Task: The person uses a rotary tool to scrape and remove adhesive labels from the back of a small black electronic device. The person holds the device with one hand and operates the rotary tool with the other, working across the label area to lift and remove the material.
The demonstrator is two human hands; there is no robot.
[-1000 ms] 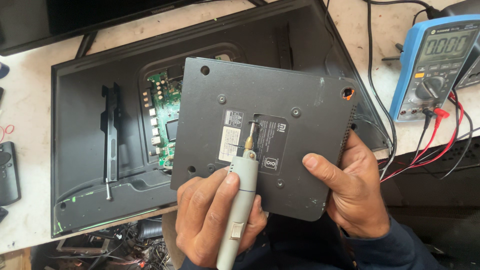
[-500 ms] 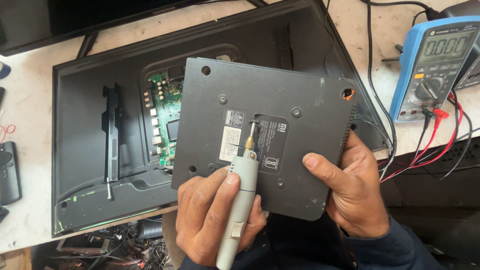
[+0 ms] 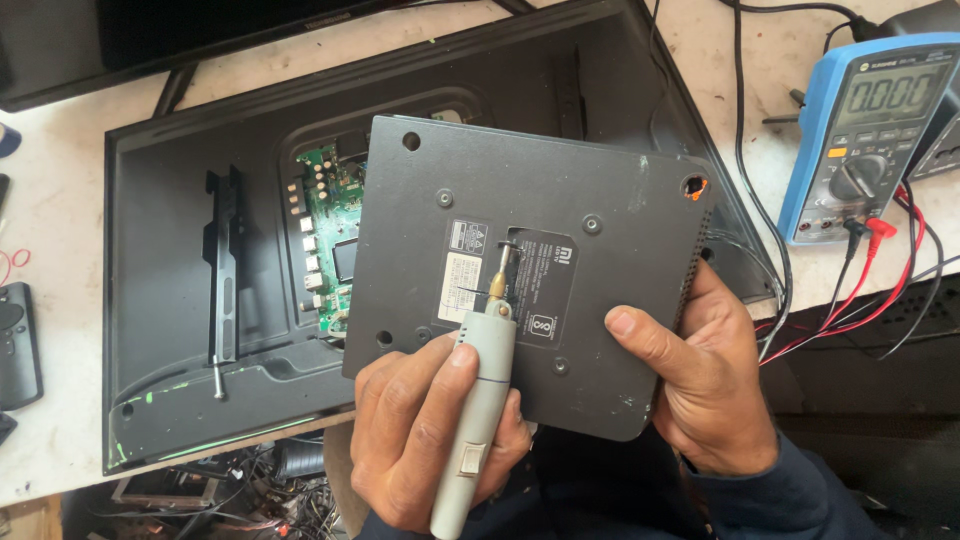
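Left hand (image 3: 425, 440): fingers curled fully around a slim, pale grey pen-shaped rotary tool (image 3: 483, 400) of smooth plastic, thumb laid along its barrel; a small rectangular switch shows near its lower end.
Tool tip: a brass-coloured collet with a thin metal bit (image 3: 503, 262), resting on the dark label.
Right hand (image 3: 700, 385): fingers closed on the lower right edge of a dark grey, matte plastic box with rounded corners (image 3: 600, 180), thumb pressed flat on its face, the other fingers hidden beneath.
Box: held tilted above the open television back (image 3: 180, 300), between both hands; round screw recesses dot its face, a vent grille runs down its right side, and an orange spot marks the top right hole.
Labels: a pale rectangular sticker (image 3: 460, 290) left of the bit, a black rectangular sticker (image 3: 548, 290) right of it, both mid-face.
Television back: black moulded plastic shell lying on the pale tabletop (image 3: 60, 200), with a green circuit board (image 3: 325, 240) showing left of the box.
Meter: blue-cased multimeter (image 3: 860, 140) with grey display, at upper right, red and black leads (image 3: 880, 270) trailing down.
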